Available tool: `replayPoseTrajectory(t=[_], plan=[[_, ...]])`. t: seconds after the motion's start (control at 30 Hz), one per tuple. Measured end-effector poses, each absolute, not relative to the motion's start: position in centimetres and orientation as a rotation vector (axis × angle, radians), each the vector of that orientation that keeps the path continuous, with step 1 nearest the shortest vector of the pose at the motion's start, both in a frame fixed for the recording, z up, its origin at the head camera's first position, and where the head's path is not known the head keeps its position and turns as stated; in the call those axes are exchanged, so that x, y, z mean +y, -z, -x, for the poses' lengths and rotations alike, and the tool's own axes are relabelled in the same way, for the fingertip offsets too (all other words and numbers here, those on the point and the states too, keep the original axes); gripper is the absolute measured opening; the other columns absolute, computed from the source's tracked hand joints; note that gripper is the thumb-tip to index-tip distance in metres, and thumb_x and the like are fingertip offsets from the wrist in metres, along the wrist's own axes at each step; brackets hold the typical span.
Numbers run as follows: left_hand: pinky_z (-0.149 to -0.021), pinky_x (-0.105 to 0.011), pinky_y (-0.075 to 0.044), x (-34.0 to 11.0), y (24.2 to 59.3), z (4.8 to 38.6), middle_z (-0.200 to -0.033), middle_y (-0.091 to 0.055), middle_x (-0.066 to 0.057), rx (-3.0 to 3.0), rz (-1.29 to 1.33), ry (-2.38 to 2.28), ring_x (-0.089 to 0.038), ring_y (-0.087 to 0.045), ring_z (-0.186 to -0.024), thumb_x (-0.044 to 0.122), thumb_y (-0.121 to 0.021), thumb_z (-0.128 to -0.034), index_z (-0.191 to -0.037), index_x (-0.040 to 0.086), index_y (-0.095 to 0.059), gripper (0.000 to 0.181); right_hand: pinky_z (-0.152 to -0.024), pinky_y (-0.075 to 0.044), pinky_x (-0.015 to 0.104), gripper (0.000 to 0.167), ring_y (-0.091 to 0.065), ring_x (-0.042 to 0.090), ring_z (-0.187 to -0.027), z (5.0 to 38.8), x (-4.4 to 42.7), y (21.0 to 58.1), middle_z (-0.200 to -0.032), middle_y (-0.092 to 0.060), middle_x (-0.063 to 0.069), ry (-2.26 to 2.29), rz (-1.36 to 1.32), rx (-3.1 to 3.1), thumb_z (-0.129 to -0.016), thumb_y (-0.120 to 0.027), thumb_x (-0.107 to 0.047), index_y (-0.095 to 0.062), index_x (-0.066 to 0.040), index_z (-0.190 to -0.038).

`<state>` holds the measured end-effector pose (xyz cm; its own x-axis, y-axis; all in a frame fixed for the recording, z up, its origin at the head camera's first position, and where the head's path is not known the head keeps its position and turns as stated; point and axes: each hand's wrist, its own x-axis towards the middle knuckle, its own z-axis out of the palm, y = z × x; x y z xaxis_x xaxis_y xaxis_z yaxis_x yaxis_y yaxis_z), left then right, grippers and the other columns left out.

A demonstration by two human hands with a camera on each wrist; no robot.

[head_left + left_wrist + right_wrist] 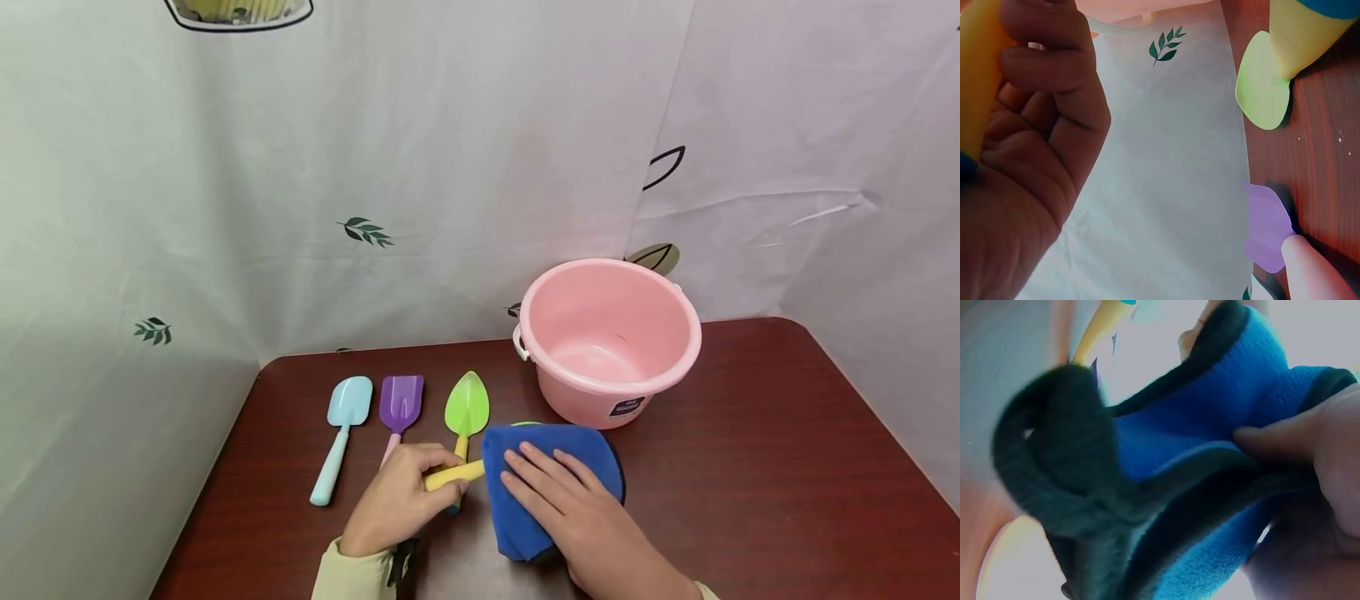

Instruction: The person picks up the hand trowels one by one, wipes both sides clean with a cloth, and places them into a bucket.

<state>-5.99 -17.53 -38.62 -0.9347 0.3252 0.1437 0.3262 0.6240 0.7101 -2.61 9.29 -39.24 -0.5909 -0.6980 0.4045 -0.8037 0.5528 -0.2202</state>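
Left hand [405, 496] grips a rounded yellow handle [457, 475] running left to right; right hand [573, 508] holds a blue fabric cloth [517, 527] covering its right end.

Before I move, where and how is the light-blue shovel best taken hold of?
Probably by the middle of the light-blue shovel's handle, coming from the left: the slim handle angles toward the near left, and the purple shovel lies to its right.

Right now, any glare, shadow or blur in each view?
Head: fairly sharp, greyish sheen at bottom centre on the glossy red-brown wood-grain table; left wrist: left hand in dim shadow; right wrist: background blown out, black-edged blue fleece cloth blurred along its leftmost trim.
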Motion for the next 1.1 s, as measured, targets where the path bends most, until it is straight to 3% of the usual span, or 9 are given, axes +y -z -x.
replayPoseTrajectory(t=[0.1,0.2,0.77,0.87,0.97,1.1], plan=[[-0.105,-0.074,-0.012,-17.53,38.56,5.94,-0.075,-0.062,0.024,-2.829,0.574,1.234,-0.001,-0.054,-0.064,0.012,-0.077,-0.0799,-0.087,0.025,-0.076,0.015,-0.118,-0.027,0.04,0.083,-0.033,0.021,-0.147,2.63,9.24,39.39,-0.159,-0.038,-0.001,-0.53,-1.271,-2.55,-0.081,-0.071,0.004,-0.039,-0.015,-0.155],[-0.105,-0.072,-0.012,-17.51,38.57,5.93,-0.075,-0.062,0.024,-2.832,0.589,1.233,-0.001,-0.054,-0.063,0.012,-0.077,-0.0799,-0.087,0.024,-0.076,0.014,-0.107,-0.042,0.051,0.081,-0.035,0.022,-0.146,2.66,9.26,39.42,-0.159,-0.038,0.0,-0.511,-1.291,-2.58,-0.084,-0.073,0.0,-0.038,-0.015,-0.155],[-0.105,-0.072,-0.012,-17.78,38.6,6.01,-0.077,-0.063,0.023,-2.797,0.614,1.26,-0.001,-0.055,-0.066,0.011,-0.078,-0.0796,-0.089,0.025,-0.076,0.017,-0.107,-0.041,0.051,0.076,-0.034,0.023,-0.147,2.81,9.33,39.29,-0.159,-0.038,-0.002,-0.566,-1.24,-2.681,-0.085,-0.066,0.007,-0.043,-0.015,-0.153],[-0.104,-0.067,-0.017,-17.93,38.62,5.94,-0.079,-0.063,0.023,-2.782,0.63,1.268,0.0,-0.056,-0.068,0.01,-0.078,-0.0789,-0.089,0.025,-0.076,0.018,-0.107,-0.042,0.05,0.076,-0.034,0.023,-0.147,2.87,9.42,39.35,-0.158,-0.039,-0.001,-0.584,-1.22,-2.682,-0.084,-0.065,0.01,-0.045,-0.015,-0.152],[-0.098,-0.057,-0.03,-18.04,38.64,5.95,-0.079,-0.064,0.022,-2.773,0.652,1.288,0.0,-0.057,-0.067,0.009,-0.077,-0.0791,-0.089,0.025,-0.076,0.019,-0.107,-0.042,0.048,0.077,-0.034,0.023,-0.147,2.93,9.61,39.36,-0.158,-0.04,0.0,-0.601,-1.183,-2.689,-0.082,-0.065,0.012,-0.047,-0.015,-0.151],[-0.098,-0.057,-0.032,-18.16,38.59,5.93,-0.081,-0.065,0.021,-2.773,0.648,1.323,-0.001,-0.057,-0.068,0.009,-0.077,-0.0797,-0.09,0.025,-0.076,0.019,-0.107,-0.041,0.047,0.076,-0.032,0.023,-0.148,3.02,9.81,39.21,-0.159,-0.038,0.0,-0.627,-1.149,-2.742,-0.083,-0.066,0.012,-0.046,-0.015,-0.152]])
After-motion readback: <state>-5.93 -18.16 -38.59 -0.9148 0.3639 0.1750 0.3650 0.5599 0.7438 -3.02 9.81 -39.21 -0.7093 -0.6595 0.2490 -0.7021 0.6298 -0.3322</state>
